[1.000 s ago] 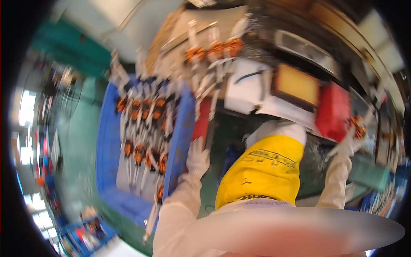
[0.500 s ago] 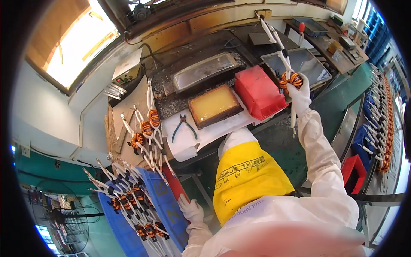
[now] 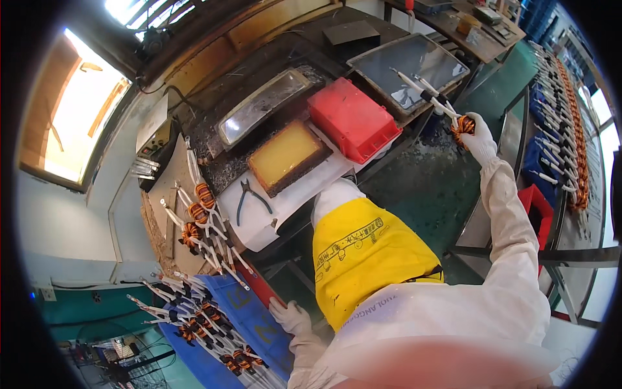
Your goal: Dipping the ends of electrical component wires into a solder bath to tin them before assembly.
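My right hand (image 3: 481, 137), in a white glove, grips a toroidal coil (image 3: 462, 131) wound with copper-coloured wire. White leads with metal lug ends reach from the coil to the upper left, over the edge of a grey shallow tray (image 3: 414, 61). My left hand (image 3: 291, 318), gloved too, rests low beside a blue bin (image 3: 236, 298), its fingers stretched along a red edge (image 3: 262, 285). It holds nothing that I can see. Several similar coils with white leads (image 3: 214, 318) lie in and over that bin.
On the bench are a red plastic bin (image 3: 353, 120), a block of yellow material in a dark frame (image 3: 285, 155), a metal solder-like bath (image 3: 264, 107) and cutting pliers (image 3: 249, 198). More coils (image 3: 197, 212) lie on a board at left. A rack of coils (image 3: 564, 129) stands at right.
My right hand has carried the coil to the right, away from the red bin, and its leads now tilt more to the left. The view has turned to the right. My left hand stays by the blue bin.
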Demonstrator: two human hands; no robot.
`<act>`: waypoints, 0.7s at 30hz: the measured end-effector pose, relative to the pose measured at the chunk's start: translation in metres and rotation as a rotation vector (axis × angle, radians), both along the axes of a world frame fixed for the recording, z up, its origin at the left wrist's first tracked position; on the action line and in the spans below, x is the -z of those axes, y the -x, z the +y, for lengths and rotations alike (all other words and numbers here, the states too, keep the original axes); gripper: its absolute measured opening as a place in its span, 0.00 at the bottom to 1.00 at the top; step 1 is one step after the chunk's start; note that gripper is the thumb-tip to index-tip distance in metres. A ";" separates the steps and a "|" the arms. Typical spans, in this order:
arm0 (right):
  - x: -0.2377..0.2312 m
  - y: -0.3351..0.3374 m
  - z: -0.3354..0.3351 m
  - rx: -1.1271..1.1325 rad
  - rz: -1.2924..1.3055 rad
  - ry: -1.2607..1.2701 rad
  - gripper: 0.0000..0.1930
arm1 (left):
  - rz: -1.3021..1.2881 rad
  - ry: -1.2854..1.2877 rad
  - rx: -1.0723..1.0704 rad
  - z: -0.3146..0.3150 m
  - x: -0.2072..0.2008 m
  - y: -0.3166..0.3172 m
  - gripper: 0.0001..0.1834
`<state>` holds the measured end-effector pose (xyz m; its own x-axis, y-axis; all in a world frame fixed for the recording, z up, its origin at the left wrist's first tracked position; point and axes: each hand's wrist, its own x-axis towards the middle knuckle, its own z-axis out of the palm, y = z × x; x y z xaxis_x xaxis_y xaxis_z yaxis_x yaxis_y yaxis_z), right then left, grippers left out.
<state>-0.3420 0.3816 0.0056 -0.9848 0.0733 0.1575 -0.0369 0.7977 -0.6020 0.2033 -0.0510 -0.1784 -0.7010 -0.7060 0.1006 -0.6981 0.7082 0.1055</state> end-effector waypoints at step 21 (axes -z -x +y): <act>-0.075 -0.054 0.046 -0.127 0.164 -0.365 0.22 | 0.035 0.018 0.145 -0.005 0.003 -0.004 0.03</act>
<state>-0.2877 0.4281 0.0804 -0.9423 -0.1369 0.3056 -0.2205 0.9404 -0.2587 0.2077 -0.0558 -0.1811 -0.7914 -0.5953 0.1387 -0.5843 0.8034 0.1147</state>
